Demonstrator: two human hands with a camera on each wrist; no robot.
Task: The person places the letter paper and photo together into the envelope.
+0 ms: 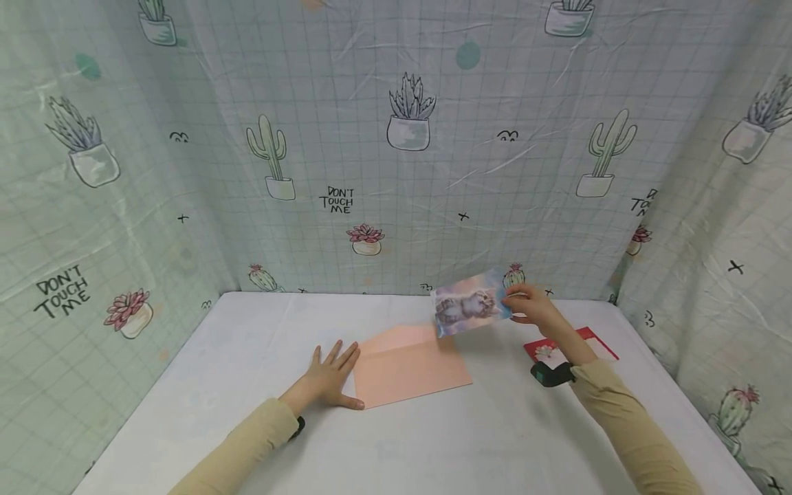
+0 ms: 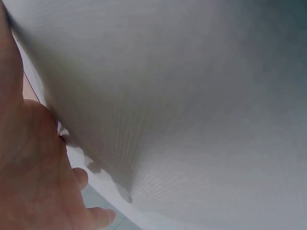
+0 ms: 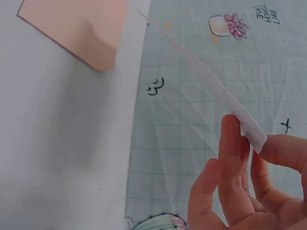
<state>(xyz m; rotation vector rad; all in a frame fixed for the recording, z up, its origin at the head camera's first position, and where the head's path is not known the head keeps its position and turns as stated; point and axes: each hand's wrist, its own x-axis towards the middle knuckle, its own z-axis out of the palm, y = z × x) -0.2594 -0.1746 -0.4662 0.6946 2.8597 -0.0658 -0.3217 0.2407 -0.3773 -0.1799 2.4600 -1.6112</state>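
Observation:
A card [image 1: 470, 304] with a picture of a grey, furry, kitten-like animal is held in the air by my right hand [image 1: 533, 306]. Thumb and fingers pinch its right edge; the right wrist view shows the card [image 3: 206, 76] nearly edge-on. Below and left of it lies a peach envelope [image 1: 411, 371] on the white table, its flap opened toward the back. My left hand [image 1: 331, 376] lies with spread fingers at the envelope's left edge, fingertips and thumb touching it. In the left wrist view the palm of the left hand [image 2: 33, 167] fills the left side.
A red-bordered card [image 1: 597, 342] with a white flower lies on the table [image 1: 396, 454] at the right, partly hidden under my right forearm. A printed cactus curtain [image 1: 408, 185] hangs behind the table and along both sides.

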